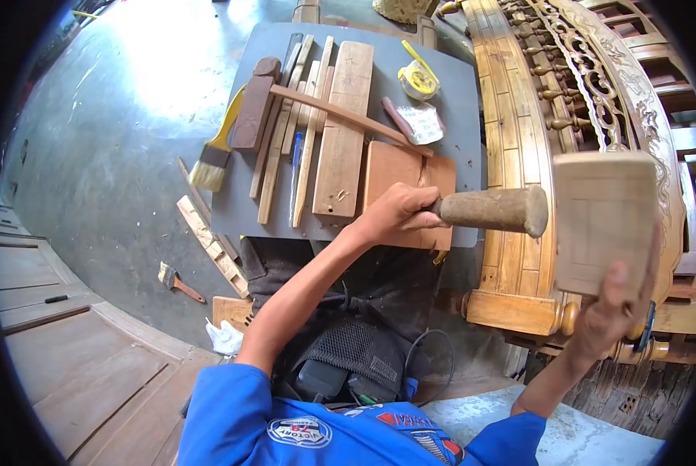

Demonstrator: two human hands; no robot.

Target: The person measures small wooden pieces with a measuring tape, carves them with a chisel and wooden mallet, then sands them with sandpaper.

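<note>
My left hand (398,211) is closed round the lower part of a chisel (492,211) with a thick, worn wooden handle. Its blade end is hidden by my fingers, close over a reddish-brown board (391,167). The board lies at the near edge of the grey work table (461,93), and a dark line runs across it. Off to the right, my right hand (600,322) grips a wooden mallet (604,221), whose broad block-like head is raised and smeared by motion.
A second mallet (340,116), a thick plank (344,124), wood strips (282,140), a blue pen (296,147), a paintbrush (220,147) and a tape measure (419,80) lie on the table. A carved wooden bench (515,155) stands right; another brush (181,283) is on the floor.
</note>
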